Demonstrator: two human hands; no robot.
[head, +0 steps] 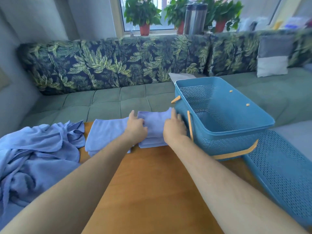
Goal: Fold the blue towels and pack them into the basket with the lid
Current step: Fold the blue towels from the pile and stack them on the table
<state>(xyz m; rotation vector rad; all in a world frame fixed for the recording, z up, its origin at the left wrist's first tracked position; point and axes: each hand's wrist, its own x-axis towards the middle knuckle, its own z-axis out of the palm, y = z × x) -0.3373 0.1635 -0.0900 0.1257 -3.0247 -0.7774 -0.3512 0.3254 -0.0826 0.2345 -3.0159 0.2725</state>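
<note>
Several blue towels [33, 149] lay crumpled and unfolded at the near left of the table [152, 183], the lid [285, 171] off at right. Beyond, left hand [136, 127] and right hand [174, 130] gripped a folded stack [154, 123] by its sides, fingers curled; the basket [219, 142] beside it stood empty.

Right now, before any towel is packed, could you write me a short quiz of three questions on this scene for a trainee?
1. Fill the gap: the left hand and the right hand grip the ___ stack of towels on the table, beside the basket.
2. True or false: the basket already holds towels.
3. Where is the lid? A) closed on the basket; B) off, lying to the right of the basket; C) in the left hand.
Key: 1 folded; 2 false; 3 B.
</note>
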